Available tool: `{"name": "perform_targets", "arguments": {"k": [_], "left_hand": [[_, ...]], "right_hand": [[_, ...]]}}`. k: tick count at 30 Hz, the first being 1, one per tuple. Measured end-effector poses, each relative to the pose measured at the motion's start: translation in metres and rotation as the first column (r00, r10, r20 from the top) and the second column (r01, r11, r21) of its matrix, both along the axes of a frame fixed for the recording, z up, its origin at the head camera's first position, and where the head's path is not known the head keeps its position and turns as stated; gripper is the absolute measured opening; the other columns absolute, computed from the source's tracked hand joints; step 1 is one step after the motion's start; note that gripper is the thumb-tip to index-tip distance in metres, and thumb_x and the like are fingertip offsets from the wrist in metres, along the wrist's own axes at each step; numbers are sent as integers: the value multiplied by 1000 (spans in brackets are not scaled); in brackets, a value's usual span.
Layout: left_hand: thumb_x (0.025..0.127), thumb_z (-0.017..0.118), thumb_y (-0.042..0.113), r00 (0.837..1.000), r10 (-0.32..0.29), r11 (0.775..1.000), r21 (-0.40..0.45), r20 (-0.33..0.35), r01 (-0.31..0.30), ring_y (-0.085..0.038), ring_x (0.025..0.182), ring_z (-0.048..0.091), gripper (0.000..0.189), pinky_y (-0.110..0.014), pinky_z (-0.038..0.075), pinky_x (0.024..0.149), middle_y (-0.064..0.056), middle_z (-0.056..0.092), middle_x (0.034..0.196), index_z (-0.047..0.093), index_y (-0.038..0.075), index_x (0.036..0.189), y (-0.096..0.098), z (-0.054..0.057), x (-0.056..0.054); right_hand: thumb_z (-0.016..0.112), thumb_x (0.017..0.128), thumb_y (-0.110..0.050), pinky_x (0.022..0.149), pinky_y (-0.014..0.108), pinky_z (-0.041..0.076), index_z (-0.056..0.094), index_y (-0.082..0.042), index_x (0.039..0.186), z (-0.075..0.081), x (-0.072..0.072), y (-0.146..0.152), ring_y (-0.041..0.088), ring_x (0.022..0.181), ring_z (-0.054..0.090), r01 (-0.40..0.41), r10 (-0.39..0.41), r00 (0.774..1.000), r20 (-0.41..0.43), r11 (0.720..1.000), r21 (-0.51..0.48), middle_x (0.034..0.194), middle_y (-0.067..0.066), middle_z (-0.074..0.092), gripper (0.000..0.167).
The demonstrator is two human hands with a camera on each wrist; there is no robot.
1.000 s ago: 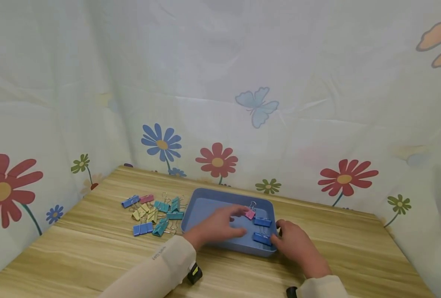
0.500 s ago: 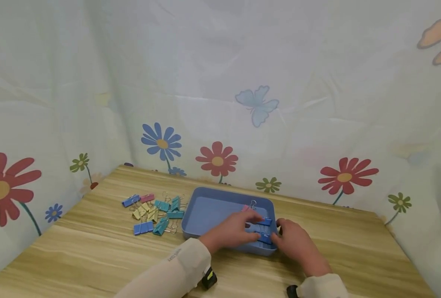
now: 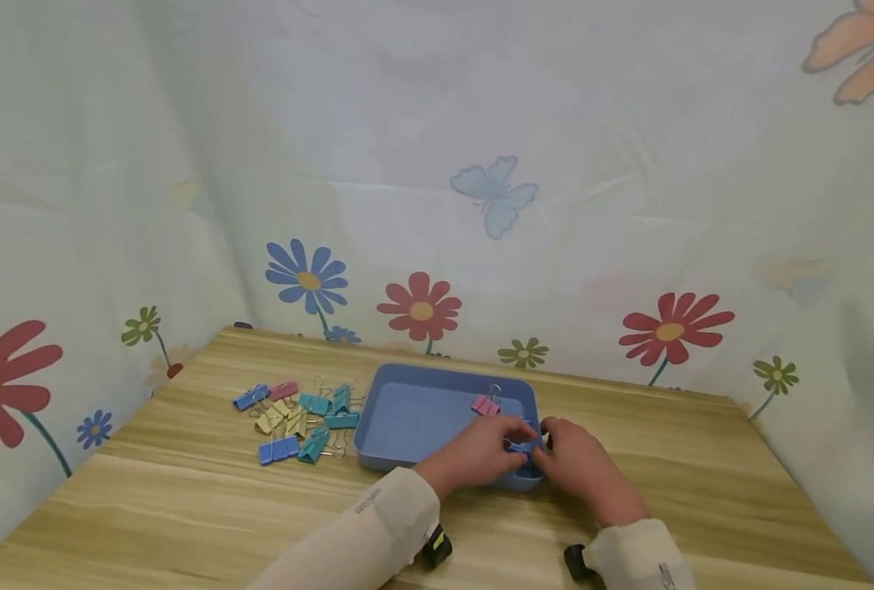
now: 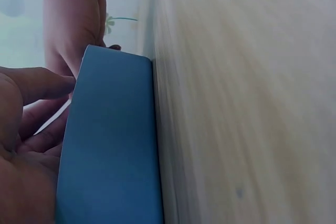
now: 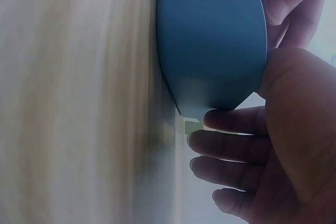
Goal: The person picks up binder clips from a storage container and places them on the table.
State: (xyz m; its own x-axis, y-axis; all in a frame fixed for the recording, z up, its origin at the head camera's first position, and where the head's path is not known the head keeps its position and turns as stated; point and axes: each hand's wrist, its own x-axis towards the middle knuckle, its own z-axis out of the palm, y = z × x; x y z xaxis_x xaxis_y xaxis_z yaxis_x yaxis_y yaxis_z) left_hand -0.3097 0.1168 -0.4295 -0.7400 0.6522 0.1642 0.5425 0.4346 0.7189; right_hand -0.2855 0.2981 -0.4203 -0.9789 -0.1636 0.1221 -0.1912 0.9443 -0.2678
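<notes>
A shallow blue tray (image 3: 415, 410) lies on the table. My left hand (image 3: 477, 451) reaches over its front wall at the right end, index finger and thumb curled about blue binder clips (image 3: 520, 447), which the fingers partly cover. In the left wrist view, the left thumb (image 4: 44, 84) comes over the tray's rim. My right hand (image 3: 584, 471) holds the tray's right end, thumb at the rim and fingers along the outside of the wall, as the right wrist view shows. A pink binder clip (image 3: 485, 405) sits in the tray just behind the left hand.
Left of the tray lies a loose pile of binder clips on the wooden table (image 3: 186, 508): blue clips (image 3: 279, 450), yellow clips (image 3: 270, 418), teal clips (image 3: 315, 444) and a pink clip (image 3: 284, 389). A flowered curtain (image 3: 319, 205) hangs behind the table.
My left hand has moved right and toward me, from beside the pink clip to the blue clips, which are now closer together between its fingers. The right hand stays at the tray's end.
</notes>
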Motion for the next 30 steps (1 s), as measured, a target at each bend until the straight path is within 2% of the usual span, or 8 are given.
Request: {"name": "perform_targets", "arguments": {"k": [4, 9, 16, 21, 26, 30], "left_hand": [[92, 64, 14, 1000, -5, 1000, -19, -4, 5, -8, 112, 61, 28, -24, 51, 90, 4, 67, 119, 65, 16, 120, 6, 4, 2], [91, 63, 10, 1000, 3, 999, -48, -24, -4, -10, 109, 62, 26, -23, 52, 87, 3, 68, 115, 67, 14, 116, 10, 6, 3], [89, 63, 6, 997, 3, 998, -58, -78, -7, -9, 99, 63, 20, -22, 52, 82, 2, 70, 103, 71, 14, 106, 10, 11, 5], [89, 65, 8, 994, 11, 998, -60, -111, -18, -8, 93, 64, 16, -20, 52, 77, 2, 71, 99, 72, 13, 102, 8, 12, 4], [91, 66, 14, 988, 23, 997, -72, -153, -35, -4, 87, 64, 12, -19, 52, 74, 5, 71, 95, 74, 16, 99, 6, 10, 0], [92, 66, 16, 987, 40, 996, -77, -158, -52, -2, 84, 62, 12, -19, 52, 74, 5, 72, 95, 75, 16, 99, 4, 10, -1]], "right_hand": [[66, 84, -23, 72, 43, 52, 62, 1, 106, -2, 0, 2, 20, 75, 59, 2, -2, 1000, -7, 1000, -1, 88, 10, 64, 33], [65, 83, -22, 68, 40, 50, 62, -1, 102, -2, 0, 2, 18, 71, 56, -9, 9, 1000, -27, 1000, -11, 83, 7, 62, 28], [66, 83, -22, 69, 40, 50, 62, -2, 101, 6, 5, -1, 19, 73, 57, -15, 14, 1000, -27, 1000, -12, 84, 8, 63, 27], [66, 84, -24, 68, 40, 51, 62, -2, 101, 9, 6, -2, 18, 73, 57, -1, 1, 1000, -14, 1000, -7, 84, 7, 62, 27], [67, 86, -29, 72, 39, 52, 63, -4, 104, 2, -1, 1, 17, 75, 58, 21, -21, 1000, 0, 1000, -3, 87, 7, 63, 31], [65, 86, -27, 71, 40, 52, 63, -3, 104, 0, -2, 4, 18, 74, 58, 10, -10, 1000, -7, 1000, 2, 87, 7, 63, 30]]}}
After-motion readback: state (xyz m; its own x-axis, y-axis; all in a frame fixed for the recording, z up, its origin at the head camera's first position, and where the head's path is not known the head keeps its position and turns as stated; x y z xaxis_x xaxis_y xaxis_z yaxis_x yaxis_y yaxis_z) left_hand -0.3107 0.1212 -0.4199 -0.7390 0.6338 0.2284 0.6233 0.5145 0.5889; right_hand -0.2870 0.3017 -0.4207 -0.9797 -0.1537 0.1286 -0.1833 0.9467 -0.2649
